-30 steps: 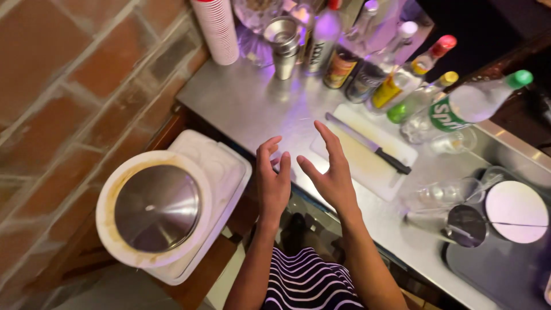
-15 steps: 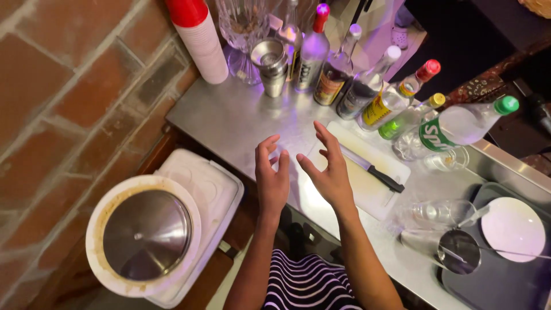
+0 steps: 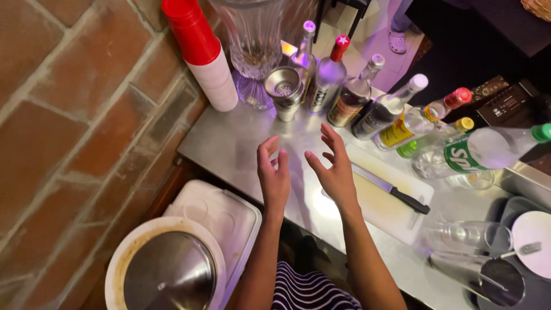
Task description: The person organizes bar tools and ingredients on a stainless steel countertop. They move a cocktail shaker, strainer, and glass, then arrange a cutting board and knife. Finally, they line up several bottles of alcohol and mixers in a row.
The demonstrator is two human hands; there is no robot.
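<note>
— What are the hands doing?

— Both hover over the steel desk (image 3: 229, 143), palms facing each other. The left hand (image 3: 274, 175) has its grip loose, fingers spread and bent, nothing in it. The right hand (image 3: 336, 172) is the same: open, empty, hanging above the near end of the board (image 3: 384, 204).

— What's on the board?

— A knife (image 3: 390, 188) with a black handle, lying flat just beside the right hand but not touched.

— And the containers?

— At the wall, a stack of cups (image 3: 204, 54), red ones on top, white below, lying tilted. Next to it a big cut-glass vessel (image 3: 255, 40); I can't tell what's in it. In front of that a steel shaker (image 3: 282, 92), its strainer top showing. Then a row of bottles (image 3: 356, 100) runs off to the right, mostly clear glass with caps on, levels hard to judge. At the far end a clear plastic bottle (image 3: 488, 150) with a green cap and label lies tilted, looking nearly empty.

— Anything closer?

— Right of the board two glasses (image 3: 476, 235) lie on their sides, empty. A dark tray (image 3: 511, 209) holds a white plate (image 3: 534, 244). Down left, below the desk, a white box (image 3: 221, 215) with a round steel lid (image 3: 169, 275) set in a white rim.
</note>
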